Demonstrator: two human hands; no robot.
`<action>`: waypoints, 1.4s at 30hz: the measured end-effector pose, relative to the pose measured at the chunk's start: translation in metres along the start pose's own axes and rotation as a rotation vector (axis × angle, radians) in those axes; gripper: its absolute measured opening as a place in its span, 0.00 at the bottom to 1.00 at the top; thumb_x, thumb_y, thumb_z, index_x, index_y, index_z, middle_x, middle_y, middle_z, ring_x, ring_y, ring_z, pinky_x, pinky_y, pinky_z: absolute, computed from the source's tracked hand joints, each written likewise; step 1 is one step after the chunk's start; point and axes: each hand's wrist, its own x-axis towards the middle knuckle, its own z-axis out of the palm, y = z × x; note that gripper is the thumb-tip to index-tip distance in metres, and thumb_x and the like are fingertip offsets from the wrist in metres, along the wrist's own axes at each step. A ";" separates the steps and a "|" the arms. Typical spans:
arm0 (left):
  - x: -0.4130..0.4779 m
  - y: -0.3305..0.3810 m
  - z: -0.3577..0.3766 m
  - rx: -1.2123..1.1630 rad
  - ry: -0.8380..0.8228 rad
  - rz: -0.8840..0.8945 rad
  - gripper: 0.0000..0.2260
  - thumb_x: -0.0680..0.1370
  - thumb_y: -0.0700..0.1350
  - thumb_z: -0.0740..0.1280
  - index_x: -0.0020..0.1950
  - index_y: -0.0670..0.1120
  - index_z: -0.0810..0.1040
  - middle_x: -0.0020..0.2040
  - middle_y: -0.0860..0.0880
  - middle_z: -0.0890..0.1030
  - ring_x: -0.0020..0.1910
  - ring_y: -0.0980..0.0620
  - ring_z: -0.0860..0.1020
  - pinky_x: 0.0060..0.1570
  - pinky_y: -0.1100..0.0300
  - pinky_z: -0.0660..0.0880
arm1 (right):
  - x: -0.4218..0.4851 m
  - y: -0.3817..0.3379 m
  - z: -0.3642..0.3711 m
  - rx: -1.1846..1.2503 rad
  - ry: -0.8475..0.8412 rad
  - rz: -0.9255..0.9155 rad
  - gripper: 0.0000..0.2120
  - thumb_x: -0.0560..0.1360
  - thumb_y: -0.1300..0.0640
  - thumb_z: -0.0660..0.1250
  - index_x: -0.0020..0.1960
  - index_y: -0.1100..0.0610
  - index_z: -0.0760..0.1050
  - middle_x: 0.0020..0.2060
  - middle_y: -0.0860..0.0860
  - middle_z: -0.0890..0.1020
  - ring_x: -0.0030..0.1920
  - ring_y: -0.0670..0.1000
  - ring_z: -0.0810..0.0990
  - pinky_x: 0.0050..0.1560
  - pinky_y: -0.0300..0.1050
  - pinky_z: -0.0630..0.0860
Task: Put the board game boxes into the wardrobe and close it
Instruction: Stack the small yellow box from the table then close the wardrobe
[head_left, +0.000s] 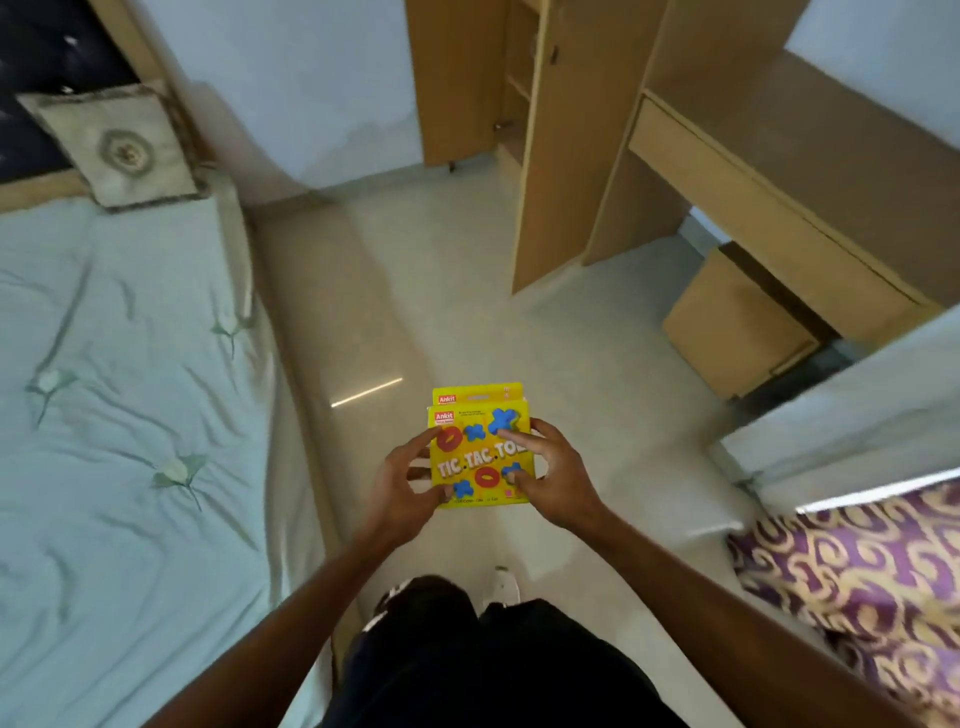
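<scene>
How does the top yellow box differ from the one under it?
The top box shows its whole front; the lower box shows only a far strip. The left hand and right hand touch the top box's front, not the lower box's strip. Both are yellow with a red Ankit logo.

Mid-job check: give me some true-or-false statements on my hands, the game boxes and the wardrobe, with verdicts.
1. The left hand and right hand both hold the yellow cardboard Tic Tac Toe game boxes. True.
2. The wooden wardrobe is closed. False: it stands open, with shelves showing.
3. The boxes lie on the bed. False: they are held in the air, to the right of the pale green bed.
4. Two boxes are stacked, one behind the other. True.
</scene>
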 end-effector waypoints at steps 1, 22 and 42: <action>0.020 0.002 -0.006 -0.004 0.034 -0.012 0.34 0.67 0.34 0.77 0.64 0.63 0.71 0.57 0.51 0.76 0.49 0.51 0.81 0.39 0.61 0.81 | 0.027 -0.004 -0.002 0.001 -0.027 -0.001 0.27 0.68 0.68 0.73 0.65 0.52 0.77 0.60 0.44 0.72 0.57 0.30 0.71 0.55 0.19 0.64; 0.505 0.045 -0.208 -0.050 0.118 -0.030 0.34 0.65 0.36 0.79 0.64 0.60 0.73 0.63 0.48 0.73 0.49 0.46 0.81 0.37 0.52 0.83 | 0.557 -0.104 0.023 0.034 -0.076 -0.015 0.27 0.69 0.69 0.71 0.64 0.50 0.77 0.60 0.42 0.74 0.59 0.31 0.73 0.56 0.36 0.77; 1.033 0.139 -0.327 -0.046 0.038 -0.013 0.35 0.65 0.34 0.78 0.68 0.55 0.73 0.63 0.49 0.72 0.48 0.48 0.81 0.35 0.56 0.82 | 1.078 -0.140 -0.032 0.044 0.108 0.013 0.26 0.67 0.68 0.74 0.62 0.49 0.78 0.59 0.46 0.75 0.56 0.44 0.77 0.56 0.40 0.78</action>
